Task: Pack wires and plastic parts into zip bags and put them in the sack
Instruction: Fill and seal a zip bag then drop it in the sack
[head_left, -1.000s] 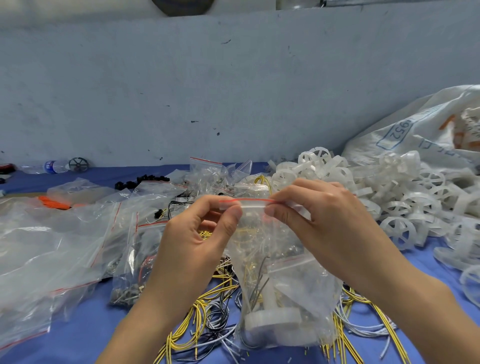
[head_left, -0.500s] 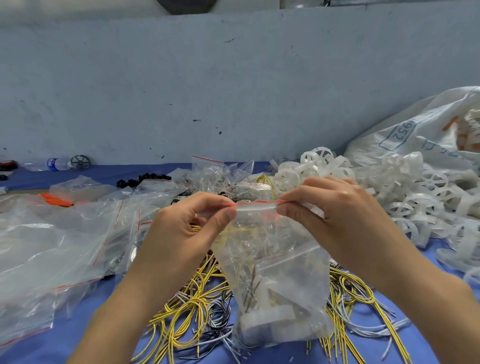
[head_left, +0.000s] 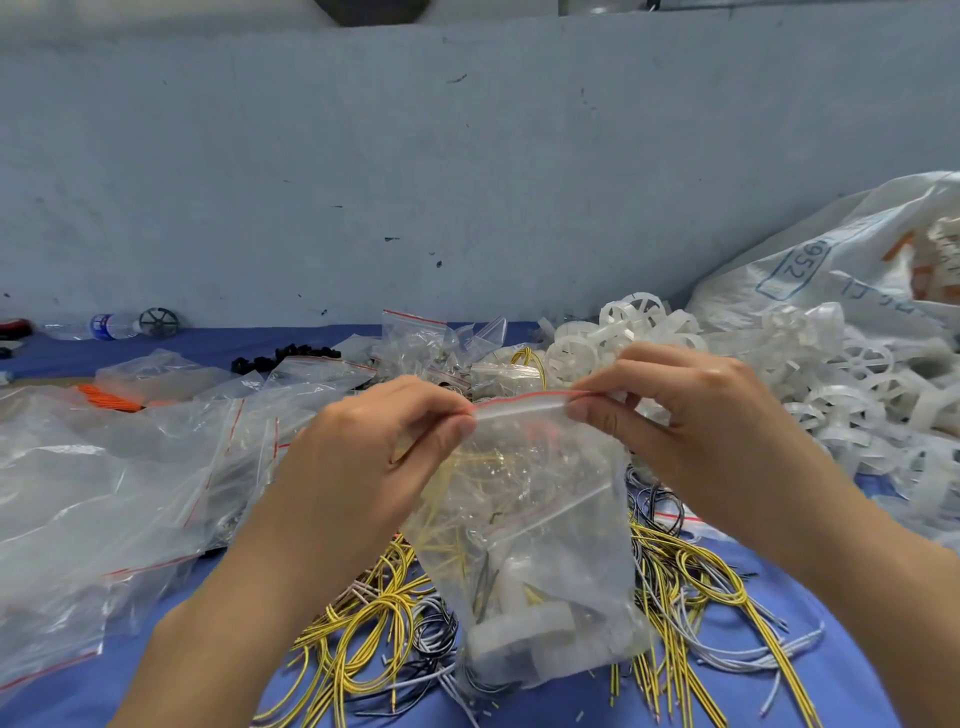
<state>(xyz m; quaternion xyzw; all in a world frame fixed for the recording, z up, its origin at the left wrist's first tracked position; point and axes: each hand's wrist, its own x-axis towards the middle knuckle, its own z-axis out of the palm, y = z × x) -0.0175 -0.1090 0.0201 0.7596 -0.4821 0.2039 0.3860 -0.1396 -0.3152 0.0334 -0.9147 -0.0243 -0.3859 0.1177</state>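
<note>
A clear zip bag (head_left: 540, 545) with a red-lined top hangs in front of me, holding wires and a white plastic part at its bottom. My left hand (head_left: 374, 467) pinches the left end of its zip strip. My right hand (head_left: 691, 431) pinches the right end. Loose yellow, grey and black wires (head_left: 374, 639) lie on the blue table under the bag. A heap of white plastic wheel parts (head_left: 831, 384) fills the right side. The white woven sack (head_left: 841, 260) lies behind that heap at the far right.
Empty and filled zip bags (head_left: 104, 493) spread over the left of the table. Orange wires (head_left: 106, 397) and small black parts (head_left: 285, 356) lie further back. A water bottle (head_left: 98, 326) and a dark wheel rest by the grey wall.
Both hands have moved apart along the zip strip, the left one leftward and the right one rightward. The bag hangs a little lower and straighter.
</note>
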